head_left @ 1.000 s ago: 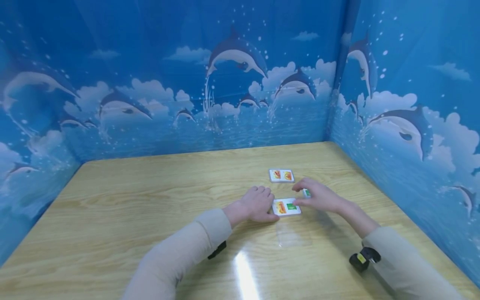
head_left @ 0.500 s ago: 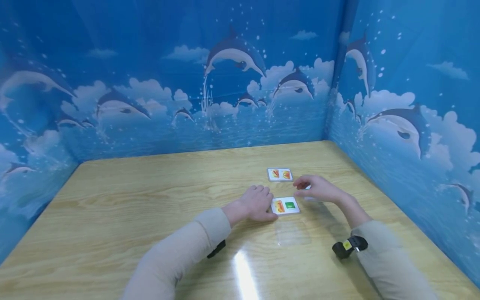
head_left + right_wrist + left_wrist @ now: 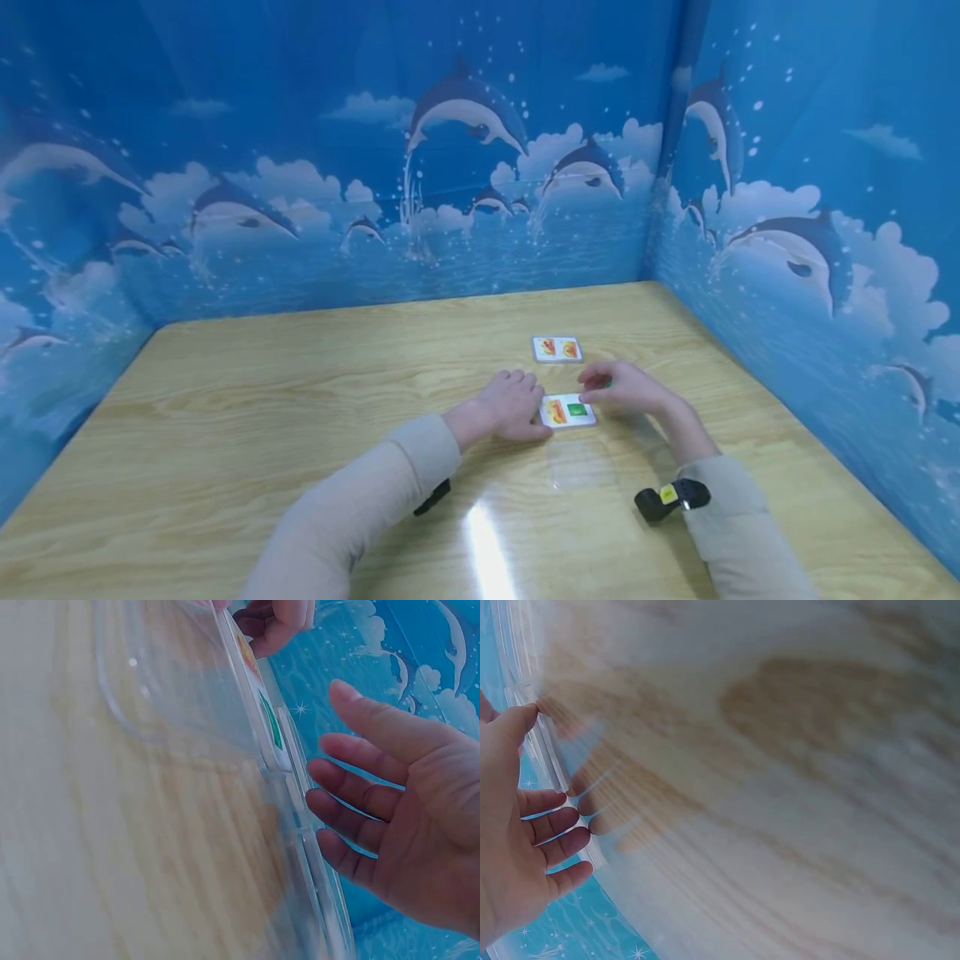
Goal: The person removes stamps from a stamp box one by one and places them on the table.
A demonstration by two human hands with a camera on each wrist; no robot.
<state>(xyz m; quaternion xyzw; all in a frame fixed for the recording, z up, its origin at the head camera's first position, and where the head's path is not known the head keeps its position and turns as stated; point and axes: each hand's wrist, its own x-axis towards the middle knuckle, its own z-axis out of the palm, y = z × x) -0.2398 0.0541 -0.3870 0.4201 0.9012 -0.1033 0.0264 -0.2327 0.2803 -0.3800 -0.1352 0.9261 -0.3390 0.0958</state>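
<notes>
A white picture card (image 3: 567, 412) with an orange print and a green print lies on the table in the head view. My left hand (image 3: 514, 407) grips its left end, thumb at the near corner and fingers toward the far one. In the left wrist view the left hand (image 3: 529, 840) touches a clear plastic rim. My right hand (image 3: 622, 388) hovers at the card's far right corner. The right wrist view shows the right hand (image 3: 420, 802) with fingers spread and nothing visible between them. A bit of green peeks out beside it; the rest is hidden.
Farther back lies a second picture card (image 3: 557, 349) with two orange prints. A clear plastic piece (image 3: 581, 465) lies in front of the near card. Dolphin-print curtains (image 3: 300, 167) border the wooden table (image 3: 285, 392) at the back and sides.
My right hand lifts off the near card's right side, shifts farther back, then returns left and toward the card's far right corner. The left hand stays at the card's left end.
</notes>
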